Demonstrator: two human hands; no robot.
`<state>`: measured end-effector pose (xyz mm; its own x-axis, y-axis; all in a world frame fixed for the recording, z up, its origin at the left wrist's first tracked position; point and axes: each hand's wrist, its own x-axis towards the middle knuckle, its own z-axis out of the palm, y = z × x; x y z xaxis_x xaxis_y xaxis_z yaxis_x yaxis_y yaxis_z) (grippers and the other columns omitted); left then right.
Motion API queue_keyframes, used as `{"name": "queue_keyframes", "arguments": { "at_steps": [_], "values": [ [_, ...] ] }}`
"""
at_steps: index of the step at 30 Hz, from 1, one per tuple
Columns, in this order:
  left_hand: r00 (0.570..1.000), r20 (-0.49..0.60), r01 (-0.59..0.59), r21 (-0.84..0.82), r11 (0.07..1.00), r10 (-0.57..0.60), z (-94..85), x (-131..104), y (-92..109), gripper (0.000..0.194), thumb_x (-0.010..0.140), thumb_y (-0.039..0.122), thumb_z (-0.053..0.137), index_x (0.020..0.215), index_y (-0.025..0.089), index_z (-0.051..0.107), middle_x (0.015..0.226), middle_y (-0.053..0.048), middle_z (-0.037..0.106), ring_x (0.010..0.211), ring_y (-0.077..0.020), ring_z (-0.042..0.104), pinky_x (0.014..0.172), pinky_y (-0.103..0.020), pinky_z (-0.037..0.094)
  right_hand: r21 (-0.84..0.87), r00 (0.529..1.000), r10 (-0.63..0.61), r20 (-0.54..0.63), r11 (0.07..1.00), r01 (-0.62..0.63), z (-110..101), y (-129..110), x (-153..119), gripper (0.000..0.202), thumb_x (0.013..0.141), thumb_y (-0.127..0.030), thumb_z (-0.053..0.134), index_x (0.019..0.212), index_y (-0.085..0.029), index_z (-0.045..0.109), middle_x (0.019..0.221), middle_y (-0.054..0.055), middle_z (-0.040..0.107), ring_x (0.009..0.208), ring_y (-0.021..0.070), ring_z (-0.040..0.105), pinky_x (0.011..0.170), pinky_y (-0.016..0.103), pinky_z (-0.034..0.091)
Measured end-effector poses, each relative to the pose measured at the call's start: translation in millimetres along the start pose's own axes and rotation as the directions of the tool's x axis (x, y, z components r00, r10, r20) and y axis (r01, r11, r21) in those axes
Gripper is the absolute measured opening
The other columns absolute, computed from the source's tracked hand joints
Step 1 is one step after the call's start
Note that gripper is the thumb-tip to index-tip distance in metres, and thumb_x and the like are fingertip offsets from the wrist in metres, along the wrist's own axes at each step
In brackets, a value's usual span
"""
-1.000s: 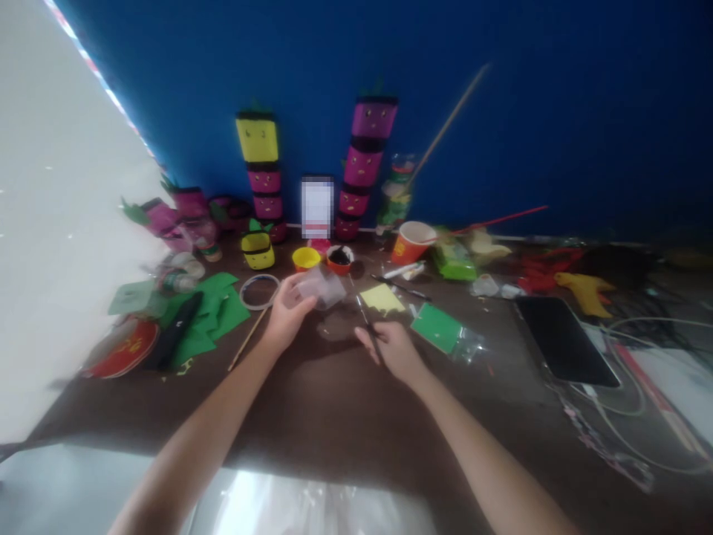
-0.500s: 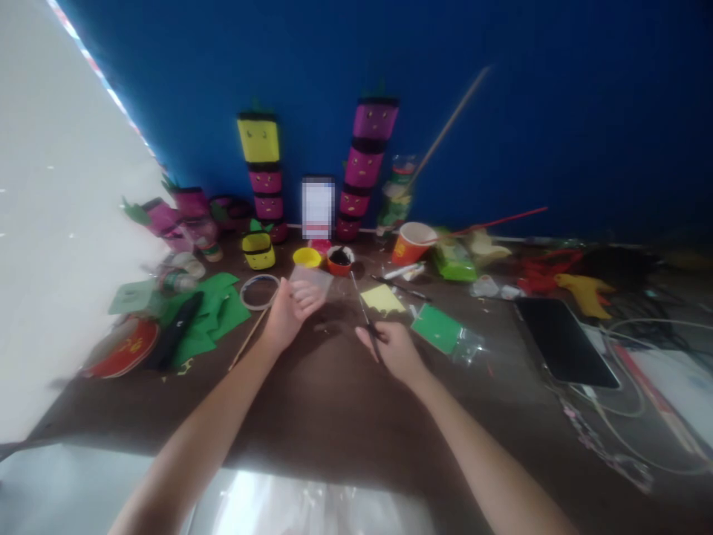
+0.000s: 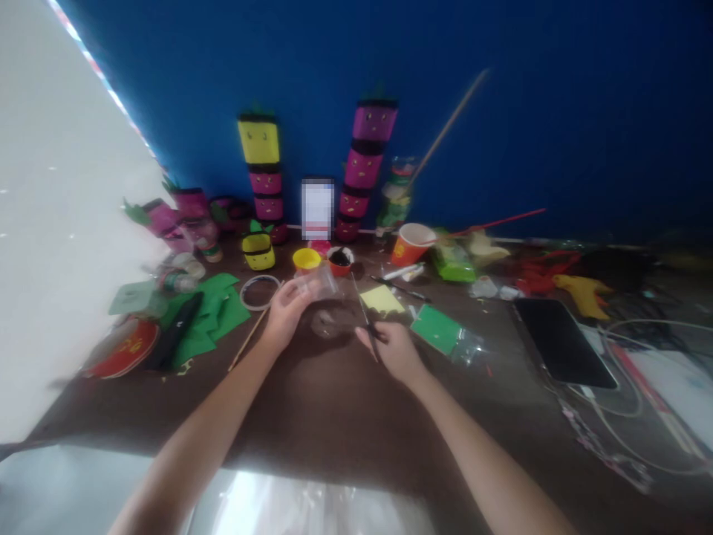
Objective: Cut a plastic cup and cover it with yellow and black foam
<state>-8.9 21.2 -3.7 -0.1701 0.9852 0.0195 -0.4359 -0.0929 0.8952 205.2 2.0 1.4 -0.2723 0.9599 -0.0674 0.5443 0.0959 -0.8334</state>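
Note:
My left hand (image 3: 288, 312) is closed on a clear, see-through plastic piece (image 3: 321, 284), which it holds up in front of the yellow cup (image 3: 307, 258). Another faint clear piece (image 3: 327, 323) shows just below it, blurred. To the right, my right hand (image 3: 393, 348) grips a thin dark tool with a slender pale shaft (image 3: 359, 297) that points up and away; its exact kind is hard to make out. Beyond that shaft lies a pale yellow paper (image 3: 382, 299). A small red cup with dark contents (image 3: 340, 260) stands behind the hands.
A tape roll (image 3: 260, 293) and a wooden stick (image 3: 248, 340) lie left, near green felt (image 3: 215, 319). Right are a green sheet (image 3: 437, 328), a paper cup (image 3: 412, 244) and a black tablet (image 3: 565, 342). Stacked purple containers (image 3: 365, 167) stand behind.
The clear piece has tilted and shifted slightly right as my left hand turned, its fingers now drawn together on it. My right hand and its tool look unmoved.

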Motion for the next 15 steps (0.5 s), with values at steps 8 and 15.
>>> {"name": "queue_keyframes", "arguments": {
  "at_steps": [8,15],
  "values": [
    [0.992,0.023,-0.124,0.264,0.957,0.123,-3.7,-3.2,-5.1,0.047,0.061,0.027,0.076,0.104,0.019,0.059,0.109,-0.009,0.066,0.106,-0.0255,0.060,0.098,-0.044,0.041,-0.057,0.999,-0.013,-0.031,0.998,0.011,-1.2,-1.0,0.8,0.047,0.075,-0.055,0.053,0.049,-0.018,0.038,0.047,-0.003,0.034,0.047,0.0083,0.030,0.044,0.022,0.021],
    [0.957,-0.011,-0.192,0.722,0.664,0.289,-9.5,-3.4,-9.1,0.050,0.053,0.033,0.080,0.097,0.020,0.061,0.100,-0.009,0.059,0.110,-0.0316,0.049,0.101,-0.049,0.033,-0.082,0.998,-0.033,-0.051,0.996,0.029,-0.8,0.6,0.8,0.045,0.075,-0.053,0.054,0.050,-0.019,0.037,0.049,-0.004,0.030,0.049,0.0086,0.029,0.045,0.023,0.021]
  ]
}}
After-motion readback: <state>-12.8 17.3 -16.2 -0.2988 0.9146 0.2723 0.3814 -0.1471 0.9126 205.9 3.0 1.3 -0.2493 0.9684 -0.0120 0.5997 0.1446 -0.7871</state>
